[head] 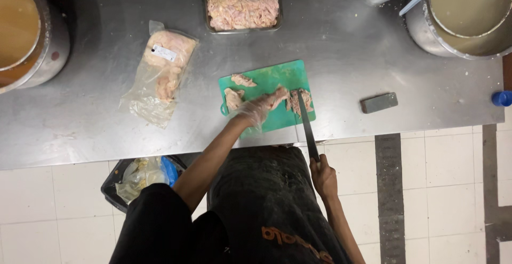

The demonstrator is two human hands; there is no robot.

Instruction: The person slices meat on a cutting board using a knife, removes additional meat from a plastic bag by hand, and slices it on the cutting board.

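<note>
Nearest, the right hand has its fingers clamped round a long knife, blade on the green board. At twelve o'clock the gloved left hand pins chicken, fingers together. Beyond sits a meat tray.

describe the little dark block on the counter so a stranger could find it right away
Start at the steel counter and find the green cutting board near its front edge. To the board's right, apart from it, lies a small flat dark grey rectangular block. Nothing touches it, and it is the only dark, hard-edged thing lying on bare metal.
</note>
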